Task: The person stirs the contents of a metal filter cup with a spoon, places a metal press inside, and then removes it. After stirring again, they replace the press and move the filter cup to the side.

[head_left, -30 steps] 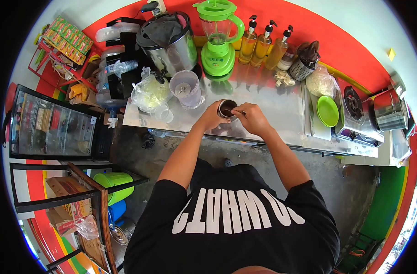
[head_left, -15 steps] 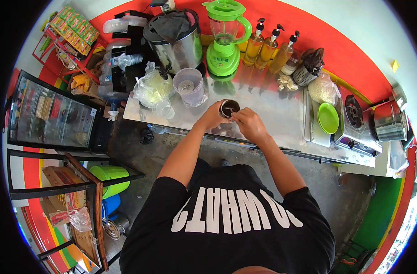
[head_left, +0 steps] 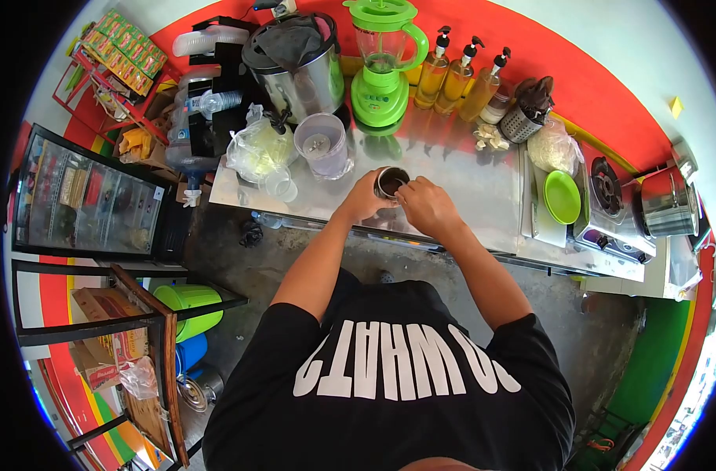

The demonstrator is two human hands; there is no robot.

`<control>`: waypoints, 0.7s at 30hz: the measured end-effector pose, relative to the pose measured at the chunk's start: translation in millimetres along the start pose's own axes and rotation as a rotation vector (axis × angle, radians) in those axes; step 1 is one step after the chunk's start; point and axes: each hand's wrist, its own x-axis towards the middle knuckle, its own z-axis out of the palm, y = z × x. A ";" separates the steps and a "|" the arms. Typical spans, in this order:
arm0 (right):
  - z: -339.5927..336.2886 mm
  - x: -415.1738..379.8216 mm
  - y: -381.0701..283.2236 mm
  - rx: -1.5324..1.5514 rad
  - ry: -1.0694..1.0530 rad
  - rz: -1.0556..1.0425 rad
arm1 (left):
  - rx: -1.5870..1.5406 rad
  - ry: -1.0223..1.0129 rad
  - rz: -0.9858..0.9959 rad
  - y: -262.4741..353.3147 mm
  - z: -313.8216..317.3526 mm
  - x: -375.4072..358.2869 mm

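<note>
My left hand [head_left: 362, 196] is wrapped round the side of a small cup [head_left: 391, 182] with dark contents, above the front edge of the steel counter [head_left: 460, 196]. At the cup's right rim is my right hand [head_left: 427, 206], its fingers pinched together; what they hold is too small to make out. Behind and left of the cup stands a clear plastic container [head_left: 323, 149], with a small transparent cup [head_left: 281, 185] and a plastic bag [head_left: 262, 149] beside it.
A green blender [head_left: 380, 94], pump bottles [head_left: 456, 82] and a utensil holder [head_left: 522, 122] line the counter's back. A large steel pot [head_left: 307, 86] stands back left. On the right are a green plate [head_left: 562, 196], a stove [head_left: 607, 192] and another pot [head_left: 665, 204].
The right hand has shifted slightly at the cup's rim, its fingers now closer over the opening. The whole view has moved a little; the left hand keeps its hold.
</note>
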 end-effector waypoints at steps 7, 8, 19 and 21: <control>-2.7 10.6 -13.1 0.354 0.195 0.337 | 0.002 0.034 -0.007 8.6 3.2 -4.6; -5.7 9.9 -12.9 0.417 0.195 0.400 | 0.002 0.040 -0.006 5.5 2.9 -5.2; -23.8 -10.2 -12.1 0.615 0.429 0.370 | 0.015 0.042 0.005 -10.5 6.0 -4.4; -23.0 -14.6 -15.2 0.570 0.307 0.393 | 0.021 0.043 -0.001 -9.2 5.3 -5.0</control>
